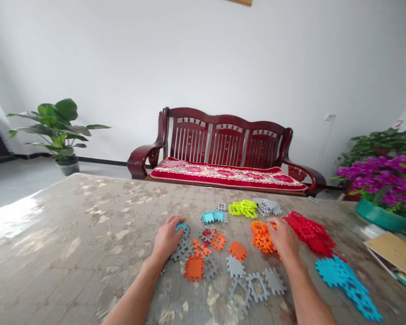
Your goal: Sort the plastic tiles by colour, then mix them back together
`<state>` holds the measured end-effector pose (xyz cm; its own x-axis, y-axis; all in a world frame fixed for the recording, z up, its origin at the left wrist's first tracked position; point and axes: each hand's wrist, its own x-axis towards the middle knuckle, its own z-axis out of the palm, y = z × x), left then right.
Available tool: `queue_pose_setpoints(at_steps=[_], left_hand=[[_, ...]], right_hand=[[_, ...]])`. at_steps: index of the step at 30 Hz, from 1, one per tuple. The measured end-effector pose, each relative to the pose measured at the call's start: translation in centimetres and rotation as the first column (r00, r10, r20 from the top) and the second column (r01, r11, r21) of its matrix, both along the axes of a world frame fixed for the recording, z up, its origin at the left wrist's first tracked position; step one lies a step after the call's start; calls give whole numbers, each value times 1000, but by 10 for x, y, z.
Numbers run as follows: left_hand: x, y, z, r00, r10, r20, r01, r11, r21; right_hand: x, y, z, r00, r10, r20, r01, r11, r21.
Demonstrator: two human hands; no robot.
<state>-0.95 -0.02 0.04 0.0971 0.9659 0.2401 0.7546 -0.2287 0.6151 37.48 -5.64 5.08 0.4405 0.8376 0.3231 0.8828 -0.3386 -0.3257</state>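
Evidently, the head view shows two bare hands at work over a table (88, 257) bearing notched, interlocking flat pieces. The left hand (168, 237), just left of the frame's lower centre, has its fingers bent over a blue piece (180, 227) at the top of a cluster of gray pieces (182, 250); whether it grips anything cannot be determined. The right hand (283, 238), right of the lower centre, has its fingertips at the orange pile (261, 238); the fingers are curled, and a grasp cannot be confirmed. Between the hands lie a solid orange square (237, 250), an orange lattice (218, 240) and, lower down, a darker orange square (194, 268) beside a gray lattice (210, 267). At the lower centre-right are a solid gray square (236, 266) and a gray frame (258, 287). Above the hands, near the frame's centre, a light blue pair (212, 217) lies left of a yellow-green pile (242, 209), with a light gray pile (269, 206) just beside it. A red pile (309, 232) sits right of the right hand; a blue pile (345, 277) occupies the lower right. Beyond the table, at mid-frame, stands a dark red wooden bench (226, 140); a potted plant (61, 124) is at the left, and purple flowers (385, 177) at the right edge.
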Motion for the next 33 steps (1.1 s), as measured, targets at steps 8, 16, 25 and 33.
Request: queue_pose_setpoints(at_steps=[8,16,25,33], left_hand=[[-1,1,-2,1000,6,-6,-6,1000,16],[0,1,-4,1000,17,12,-17,1000,3],[1,0,-2,1000,23,8,-24,1000,19],[1,0,-2,1000,10,1,-10,1000,14]], right_hand=[[-84,7,-5,836,484,-259,-452,875,176],[-167,-12,-10,654,728,-207,-736,675,52],[-174,-10,-17,735,679,-9,-673,726,-141],[-167,-13,-12,746,665,-25,-658,732,-178]])
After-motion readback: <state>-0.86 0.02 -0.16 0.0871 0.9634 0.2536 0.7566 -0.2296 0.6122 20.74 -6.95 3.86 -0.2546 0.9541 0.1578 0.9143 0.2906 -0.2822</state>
